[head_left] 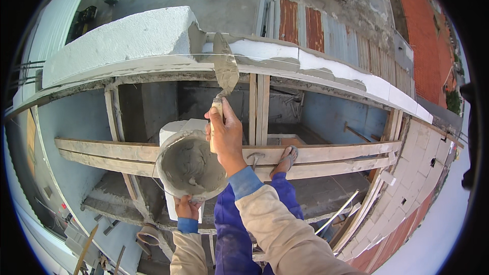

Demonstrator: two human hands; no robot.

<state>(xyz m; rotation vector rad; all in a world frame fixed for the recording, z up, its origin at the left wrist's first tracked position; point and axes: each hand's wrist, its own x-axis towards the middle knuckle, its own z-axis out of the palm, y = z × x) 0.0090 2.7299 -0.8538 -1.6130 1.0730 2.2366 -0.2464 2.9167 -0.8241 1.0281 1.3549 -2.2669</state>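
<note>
Bucket (164,181): round, grey, open top, rim crusted; part-full w/ wet grey mortar (192,165), surf. lumpy, uneven. Trowel (226,71): pale wood hdl, long blade smeared w/ same grey stuff; tip pointing away, over wall top (265,51), just beside end of lg. white blk (127,33). Blade/wall contact unclear.

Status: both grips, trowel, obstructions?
Right grip closed on trowel; left grip holding near rim of bucket. Mortar-coated blade at block wall. Thin string near blade, possibly in the way.
</note>
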